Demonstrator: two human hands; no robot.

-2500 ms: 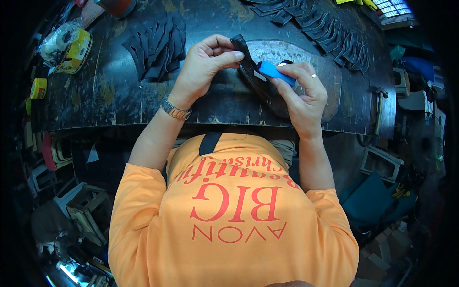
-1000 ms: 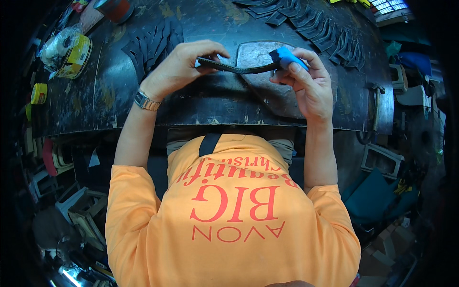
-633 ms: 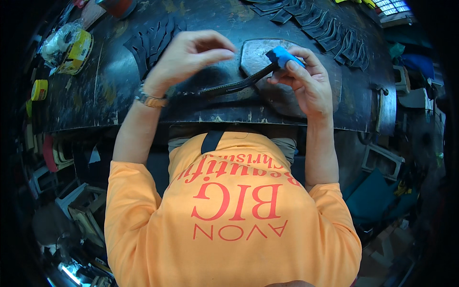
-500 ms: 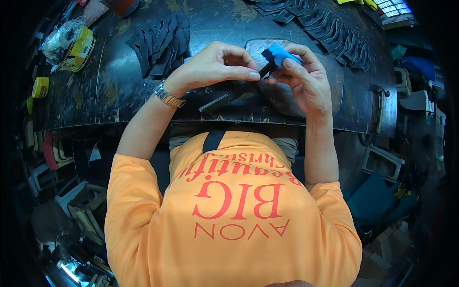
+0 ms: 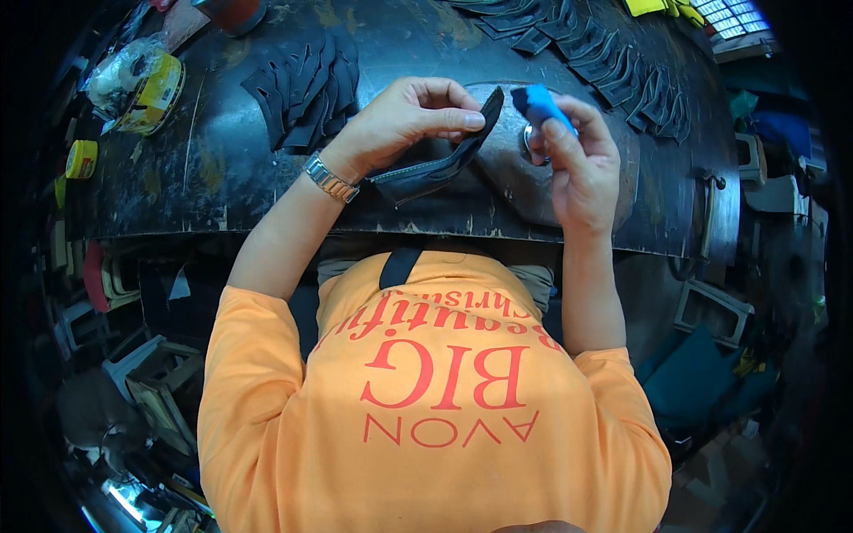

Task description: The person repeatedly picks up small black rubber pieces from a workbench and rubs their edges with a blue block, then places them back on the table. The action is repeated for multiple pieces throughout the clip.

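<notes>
My left hand (image 5: 416,120) pinches a curved black strap (image 5: 435,171) with light stitching along its edge, thumb and fingers near its upper end. The strap's lower end hangs toward my left wrist, above the table's front edge. To the right, my right hand (image 5: 582,155) is closed round a small blue pad (image 5: 544,107), which looks like sponge or cloth and has a black tip. A small gap parts the pad from the strap's upper end. Beside my right fingers shows a shiny round edge, partly hidden by them; I cannot make out what it belongs to.
A worn dark table (image 5: 213,191) carries a pile of black pieces (image 5: 306,93) and a long row of similar pieces (image 5: 613,75). Under my hands lies a dark board (image 5: 524,191). At left stand a yellow tub (image 5: 82,158) and a yellow-banded round container (image 5: 158,93).
The blue pad has come away from the strap as my right hand moved slightly right and down. The strap's upper end now points up, with more of its face showing.
</notes>
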